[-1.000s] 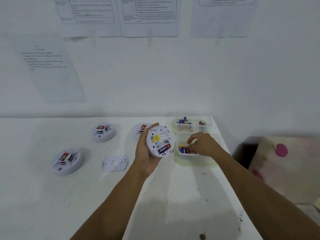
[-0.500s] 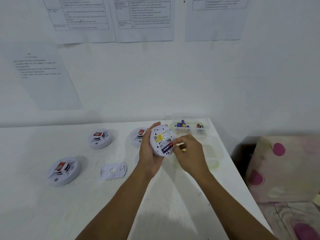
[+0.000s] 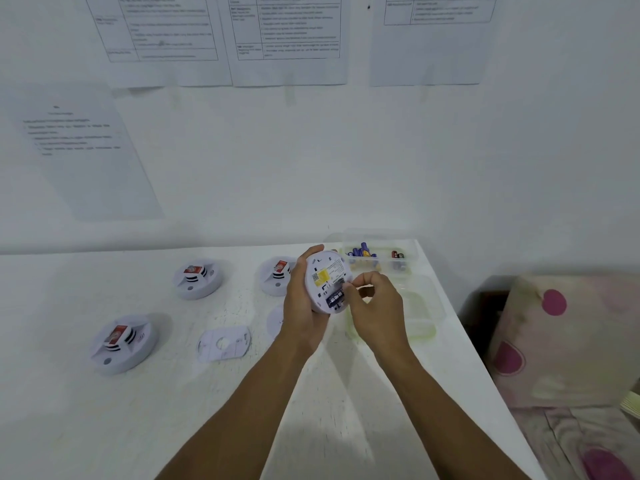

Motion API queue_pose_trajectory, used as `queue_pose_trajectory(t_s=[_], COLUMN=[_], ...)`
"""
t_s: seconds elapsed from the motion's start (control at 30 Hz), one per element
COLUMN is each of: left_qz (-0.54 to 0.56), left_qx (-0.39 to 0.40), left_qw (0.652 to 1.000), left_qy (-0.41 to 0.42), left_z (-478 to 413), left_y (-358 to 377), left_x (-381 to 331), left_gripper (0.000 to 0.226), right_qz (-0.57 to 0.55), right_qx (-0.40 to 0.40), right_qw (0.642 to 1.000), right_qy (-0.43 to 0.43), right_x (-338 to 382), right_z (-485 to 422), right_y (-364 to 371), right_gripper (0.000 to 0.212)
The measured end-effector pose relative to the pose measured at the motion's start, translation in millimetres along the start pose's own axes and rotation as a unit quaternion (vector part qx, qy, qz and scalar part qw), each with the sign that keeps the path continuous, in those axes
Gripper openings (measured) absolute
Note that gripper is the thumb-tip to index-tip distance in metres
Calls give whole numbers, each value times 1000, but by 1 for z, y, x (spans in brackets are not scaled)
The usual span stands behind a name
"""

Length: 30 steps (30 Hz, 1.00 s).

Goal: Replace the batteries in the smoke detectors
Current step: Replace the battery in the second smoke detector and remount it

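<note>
My left hand (image 3: 300, 308) grips a round white smoke detector (image 3: 323, 271), held back side up above the table. A yellow label and an open battery bay show on it, with a dark blue battery (image 3: 334, 300) lying in the bay. My right hand (image 3: 375, 308) has thumb and forefinger pinched at the bay's right edge on a second battery, which the fingers mostly hide. Three more detectors (image 3: 197, 278) (image 3: 277, 275) (image 3: 121, 342) lie on the table to the left, face up with red tags.
A white mounting plate (image 3: 223, 342) lies left of my left wrist; another plate (image 3: 275, 320) peeks out behind it. A clear box of batteries (image 3: 403, 268) stands at the back right, a second clear box (image 3: 424, 315) nearer. The table edge (image 3: 460, 341) runs along the right, beside a spotted cushion (image 3: 568, 341).
My right hand left the near box with a battery and came to the detector's battery bay. The left hand tilted the detector slightly. The camera dipped a little.
</note>
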<state>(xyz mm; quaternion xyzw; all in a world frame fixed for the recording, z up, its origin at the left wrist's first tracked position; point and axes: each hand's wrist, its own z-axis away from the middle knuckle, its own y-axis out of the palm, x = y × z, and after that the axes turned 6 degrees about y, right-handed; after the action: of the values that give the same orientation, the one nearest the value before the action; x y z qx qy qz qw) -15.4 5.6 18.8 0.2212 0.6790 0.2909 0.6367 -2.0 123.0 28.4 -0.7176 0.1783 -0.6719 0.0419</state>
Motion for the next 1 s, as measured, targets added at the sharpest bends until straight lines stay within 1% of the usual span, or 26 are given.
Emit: queue_pose_trajectory(t_s=[0.13,0.2,0.27,0.33,0.43,0.5,0.6,0.73,0.8,0.9,1.0], left_qz=[8,30,39,43,41,36,31,39,44,46,49], left_qx=[1,0,-5,-9,-12,-10,-8,-12,-11,-13,-14], left_qw=[1000,1000,999,999,999,999,999,999,999,999,998], left_qy=[-4,-9,-7,-2,-5,-11,-19,-18,-16,-14,-20], left_z=[-1,-2,-5,-6,-7,-6,-6,-9,-11,-15,-22], left_y=[-1,-2,-5,-8,-7,-6,-7,-10,-11,-13,-13], left_x=[3,2,0,0,3,5,9,10,9,8,8], left_gripper=[33,34,36,37,36,35,34,34,35,34,35], right_qz=[-12,-27,-2,89,263,311,335,355,367,361,359], right_qx=[12,18,28,70,139,166,181,177,193,203,221], right_qw=[998,998,998,992,954,936,925,918,910,910,906], right_qy=[-53,-61,-63,-52,-23,-11,-2,8,22,38,36], right_x=[4,7,7,2,-14,-24,-32,-35,-37,-41,-38], right_z=[-3,-14,-34,-54,-74,-79,-82,-86,-87,-88,-90], right_y=[-7,-20,-40,-61,-72,-69,-61,-54,-52,-52,-55], right_gripper=[12,10,9,9,10,14,19,11,12,14,13])
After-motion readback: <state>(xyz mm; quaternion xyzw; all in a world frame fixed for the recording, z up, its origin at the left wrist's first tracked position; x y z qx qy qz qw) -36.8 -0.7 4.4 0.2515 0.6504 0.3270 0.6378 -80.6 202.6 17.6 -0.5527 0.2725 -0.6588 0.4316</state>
